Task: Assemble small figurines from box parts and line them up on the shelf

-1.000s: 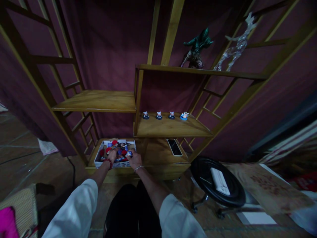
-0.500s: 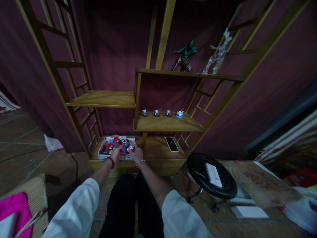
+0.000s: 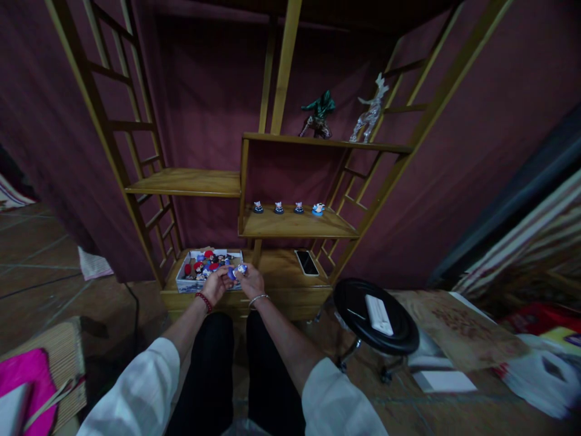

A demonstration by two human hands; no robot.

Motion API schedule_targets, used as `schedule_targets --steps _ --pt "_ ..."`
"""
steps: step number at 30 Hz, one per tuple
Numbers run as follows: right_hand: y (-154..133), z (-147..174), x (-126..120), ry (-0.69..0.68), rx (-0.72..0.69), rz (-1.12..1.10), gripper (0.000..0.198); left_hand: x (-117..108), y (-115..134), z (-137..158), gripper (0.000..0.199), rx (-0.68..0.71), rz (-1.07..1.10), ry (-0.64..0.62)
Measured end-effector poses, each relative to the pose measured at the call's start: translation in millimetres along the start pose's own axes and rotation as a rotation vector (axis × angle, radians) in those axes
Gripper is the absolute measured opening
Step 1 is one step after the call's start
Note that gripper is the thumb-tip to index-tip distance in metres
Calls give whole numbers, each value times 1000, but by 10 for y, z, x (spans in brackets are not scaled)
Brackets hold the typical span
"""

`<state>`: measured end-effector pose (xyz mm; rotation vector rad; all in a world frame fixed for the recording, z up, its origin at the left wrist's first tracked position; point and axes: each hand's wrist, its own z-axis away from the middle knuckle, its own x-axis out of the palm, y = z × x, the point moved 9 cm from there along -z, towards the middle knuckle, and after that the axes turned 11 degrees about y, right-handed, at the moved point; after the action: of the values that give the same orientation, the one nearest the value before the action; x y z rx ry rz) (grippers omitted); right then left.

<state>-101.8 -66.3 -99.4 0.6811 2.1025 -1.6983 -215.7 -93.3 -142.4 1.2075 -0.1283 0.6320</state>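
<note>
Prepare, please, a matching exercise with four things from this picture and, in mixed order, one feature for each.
1. Left hand
2. Right hand
3. Phone
4. White-walled box

A. filled with small figurines
B. silvery bracelet at its wrist
C. lying flat, dark screen upward
D. red bead bracelet at its wrist

Pairs: 1-D, 2-B, 3-C, 4-A

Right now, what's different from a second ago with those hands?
The left grip moved right across the box toward the right grip. It now seems to hold a purple piece beside the blue-and-white figure, which the right grip had already. The four little figures stayed on their shelf, and the phone stayed below.
</note>
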Motion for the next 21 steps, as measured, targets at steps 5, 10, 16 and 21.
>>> schedule_targets --steps 5,10,16,21 --pt "-26 76 -157 42 -20 4 25 44 -7 187 9 10 43 16" --pt "4 119 -278 79 8 -12 25 102 -33 329 11 -4 159 0" --pt "58 165 -405 119 27 -27 26 149 -172 398 9 -47 184 -10" --pt "102 183 -443 159 9 -64 25 202 -293 492 6 -72 210 -6"
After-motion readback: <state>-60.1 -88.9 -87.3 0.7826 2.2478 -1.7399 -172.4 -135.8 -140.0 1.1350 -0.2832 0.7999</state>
